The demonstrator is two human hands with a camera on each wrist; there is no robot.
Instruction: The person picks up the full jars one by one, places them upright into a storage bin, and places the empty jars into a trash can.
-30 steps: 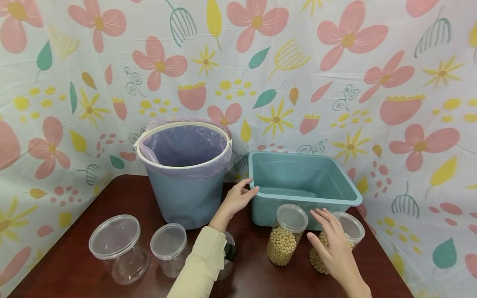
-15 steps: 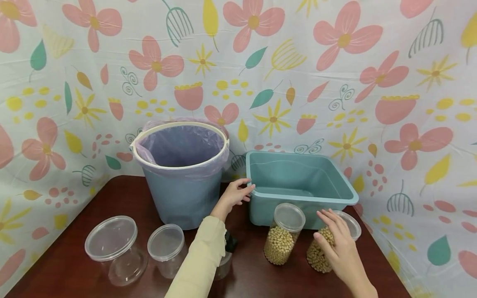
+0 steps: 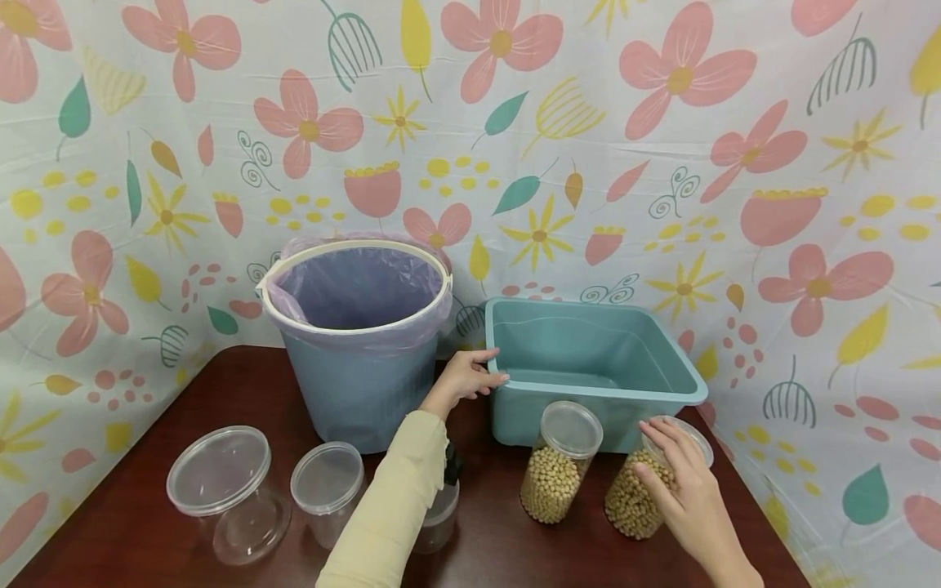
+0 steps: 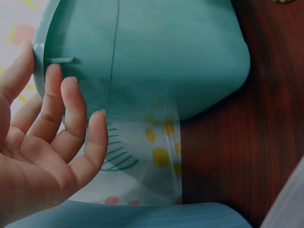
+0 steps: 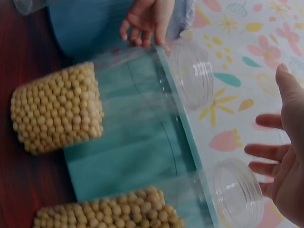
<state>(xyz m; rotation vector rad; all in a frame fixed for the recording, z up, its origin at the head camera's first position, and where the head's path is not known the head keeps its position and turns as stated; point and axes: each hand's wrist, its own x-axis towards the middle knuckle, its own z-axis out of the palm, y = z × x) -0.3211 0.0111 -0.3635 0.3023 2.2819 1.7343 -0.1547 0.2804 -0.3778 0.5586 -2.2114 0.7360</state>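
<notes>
At the near left corner of the teal basin (image 3: 588,392), my left hand (image 3: 465,377) touches the rim with thumb and index finger. In the left wrist view its other fingers (image 4: 73,107) hang loosely bent just below the rim. My right hand (image 3: 691,490) is spread over the right-hand clear jar (image 3: 635,498), which is part-filled with pale round beans and lidded. The right wrist view shows its fingers beside that jar's lid (image 5: 237,192); contact is unclear. A second bean jar (image 3: 555,474) stands upright to its left, in front of the basin.
A blue bin (image 3: 367,384) with a purple liner stands left of the basin. On the dark wooden table (image 3: 507,555) are a wide lidded clear container (image 3: 246,523), a smaller one (image 3: 327,490) and another (image 3: 441,523), partly hidden by my left sleeve. Flowered cloth (image 3: 456,122) hangs behind.
My right hand has shifted a little rightward over the right jar's lid. The left hand stays at the basin's rim. The view turned slightly right at first.
</notes>
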